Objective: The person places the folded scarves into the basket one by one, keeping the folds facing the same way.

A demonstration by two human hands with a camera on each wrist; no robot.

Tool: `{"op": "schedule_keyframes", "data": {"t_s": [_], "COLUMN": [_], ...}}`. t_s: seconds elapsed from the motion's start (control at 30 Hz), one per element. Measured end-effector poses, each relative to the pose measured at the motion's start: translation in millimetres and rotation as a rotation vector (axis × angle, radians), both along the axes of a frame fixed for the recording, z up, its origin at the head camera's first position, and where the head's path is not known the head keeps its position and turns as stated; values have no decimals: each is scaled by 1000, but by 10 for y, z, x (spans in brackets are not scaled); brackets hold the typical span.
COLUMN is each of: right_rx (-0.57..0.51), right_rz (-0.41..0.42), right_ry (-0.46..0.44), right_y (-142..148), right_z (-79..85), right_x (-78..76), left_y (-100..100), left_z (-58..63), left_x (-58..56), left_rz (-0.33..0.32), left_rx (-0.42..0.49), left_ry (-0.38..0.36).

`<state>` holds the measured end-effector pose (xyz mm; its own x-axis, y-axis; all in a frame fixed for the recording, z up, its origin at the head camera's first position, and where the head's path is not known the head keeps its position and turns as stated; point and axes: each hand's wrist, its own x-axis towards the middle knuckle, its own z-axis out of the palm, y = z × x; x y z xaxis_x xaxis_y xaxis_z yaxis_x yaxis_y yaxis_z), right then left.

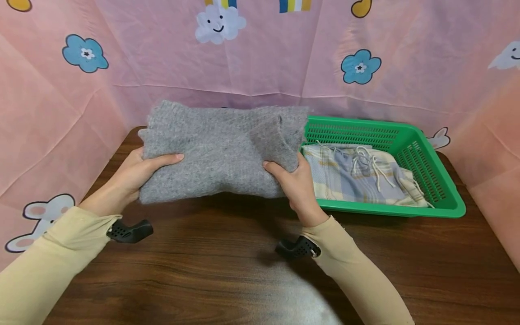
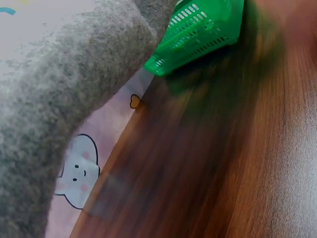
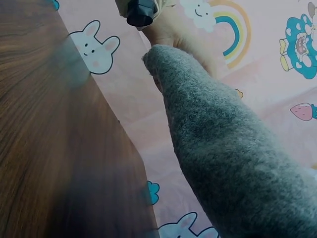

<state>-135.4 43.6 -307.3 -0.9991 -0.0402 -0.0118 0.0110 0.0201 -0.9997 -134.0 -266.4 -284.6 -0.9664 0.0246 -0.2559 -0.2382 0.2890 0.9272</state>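
Note:
A folded grey knitted garment (image 1: 219,153) is held up above the table between both hands, its lower edge sagging a little in the middle. My left hand (image 1: 136,174) grips its left end, thumb lying across the front and fingers hidden behind. At the other end my right hand (image 1: 294,183) pinches the lower right corner, thumb in front, beneath a folded-over flap. The wool fills much of the left wrist view as a thick grey roll (image 2: 69,94). In the right wrist view the garment (image 3: 223,134) slants downward from the left hand (image 3: 171,34).
To the right on the brown wooden table (image 1: 203,271) stands a green slotted basket (image 1: 443,180). Inside it lies a pale plaid cloth (image 1: 357,176) with fringe strings. Pink patterned fabric (image 1: 260,58) walls the back and sides. A black wrist mount (image 1: 130,231) juts from each sleeve.

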Motion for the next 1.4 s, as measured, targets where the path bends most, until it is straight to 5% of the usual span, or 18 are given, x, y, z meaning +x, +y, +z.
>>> {"op": "schedule_keyframes", "data": {"t_s": [1.0, 1.2, 1.4], "right_rx": [-18, 8, -11], "right_rz": [-1, -26, -27], "right_ry": [13, -37, -9], "right_y": [310, 370, 439], "right_z": [85, 92, 93], "right_x": [68, 69, 80], "left_y": [335, 390, 479], "left_z": [101, 92, 103], "left_x": [-29, -29, -28], "left_rz": [-16, -35, -13], "left_rx": [163, 130, 206], "left_ry": [3, 18, 13]}}
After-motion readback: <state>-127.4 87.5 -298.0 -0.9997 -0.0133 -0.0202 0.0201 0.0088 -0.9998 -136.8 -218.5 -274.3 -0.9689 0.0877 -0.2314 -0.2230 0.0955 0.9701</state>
